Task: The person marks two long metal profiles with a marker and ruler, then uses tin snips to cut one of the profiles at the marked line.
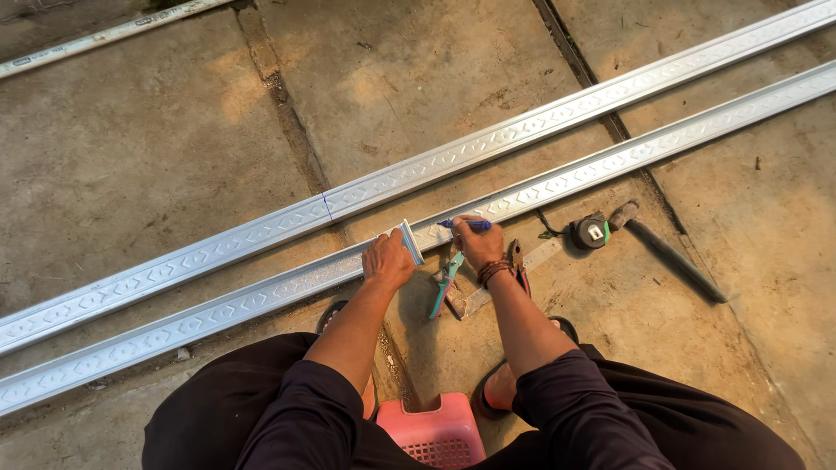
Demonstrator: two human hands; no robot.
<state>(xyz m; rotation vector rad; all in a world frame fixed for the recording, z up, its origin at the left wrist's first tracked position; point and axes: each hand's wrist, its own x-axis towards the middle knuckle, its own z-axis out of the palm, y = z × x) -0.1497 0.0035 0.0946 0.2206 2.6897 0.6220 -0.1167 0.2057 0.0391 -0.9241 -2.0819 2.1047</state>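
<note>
On the concrete floor, near rail (261, 292) runs lower-left to upper-right; left hand (388, 261) presses a square (411, 241) across it; right hand (477, 242), just beside, grips a blue pen (465, 224) at the rail.

Embossed, dull-shiny metal channels (261, 296) lie on rough, matt concrete floor (131, 148) (stool (435, 435) is pink plastic).

We see two long ribbed metal strips: the near strip (261, 300) lies beside the far strip (261, 228) on the bare concrete floor (131, 139). Our left hand (387, 261) and right hand (477, 244) rest on the near strip. A round tape measure (591, 231) and dark-handled hammer (666, 251) lie right of them.
</note>
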